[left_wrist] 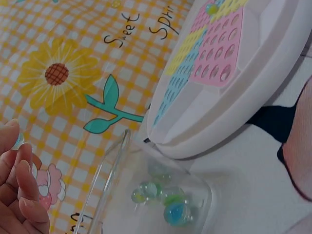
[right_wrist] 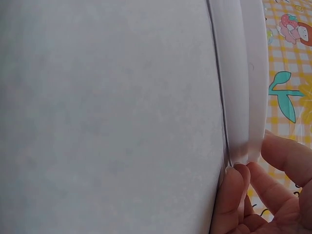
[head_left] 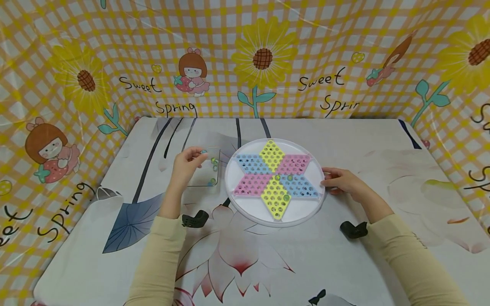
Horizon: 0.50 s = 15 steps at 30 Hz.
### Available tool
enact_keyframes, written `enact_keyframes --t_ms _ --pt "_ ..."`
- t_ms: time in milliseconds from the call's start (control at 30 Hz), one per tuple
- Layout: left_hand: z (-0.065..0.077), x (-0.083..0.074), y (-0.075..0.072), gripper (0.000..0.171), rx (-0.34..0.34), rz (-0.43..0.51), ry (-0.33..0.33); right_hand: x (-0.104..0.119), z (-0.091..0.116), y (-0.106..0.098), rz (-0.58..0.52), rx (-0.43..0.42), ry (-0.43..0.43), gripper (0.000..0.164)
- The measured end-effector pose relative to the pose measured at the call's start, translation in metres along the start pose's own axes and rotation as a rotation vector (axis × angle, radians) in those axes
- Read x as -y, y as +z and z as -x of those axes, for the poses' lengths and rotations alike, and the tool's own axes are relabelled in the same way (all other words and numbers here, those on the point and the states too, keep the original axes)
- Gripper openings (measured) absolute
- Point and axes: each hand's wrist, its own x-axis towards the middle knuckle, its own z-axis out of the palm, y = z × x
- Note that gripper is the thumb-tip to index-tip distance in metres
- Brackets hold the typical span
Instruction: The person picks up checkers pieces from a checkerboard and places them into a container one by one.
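Between thumb and fingertips, my left hand [head_left: 187, 165] pinches a small clear marble [left_wrist: 19, 141] with a blue tint. It is raised over a clear plastic box [head_left: 219, 170], where several blue and green marbles [left_wrist: 178, 213] lie. Right of the box is a round white Chinese checkers board [head_left: 245, 212] with a star of yellow, pink and blue holes. A few greenish marbles [head_left: 286, 197] sit in its near half. At the board's right edge, my right hand [head_left: 342, 180] holds the rim [right_wrist: 256, 97], thumb on one side and fingertips against the other.
A white tablecloth [head_left: 237, 246] with printed lotus flowers covers the table. Behind and at both sides hangs a yellow checked curtain [head_left: 229, 25]. Black wrist mounts [head_left: 196, 219] show beside both sleeves.
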Motion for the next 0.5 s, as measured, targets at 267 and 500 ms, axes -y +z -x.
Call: enact_keyframes --t_ms 267,500 --pt "0.003 0.007 -0.010 0.027 -0.041 0.029 -0.045 0.000 0.000 0.000 -0.005 0.007 0.003 0.067" --pt "0.003 0.011 -0.016 0.032 -0.052 0.046 -0.096 0.000 0.000 0.000 0.004 -0.001 0.006 0.067"
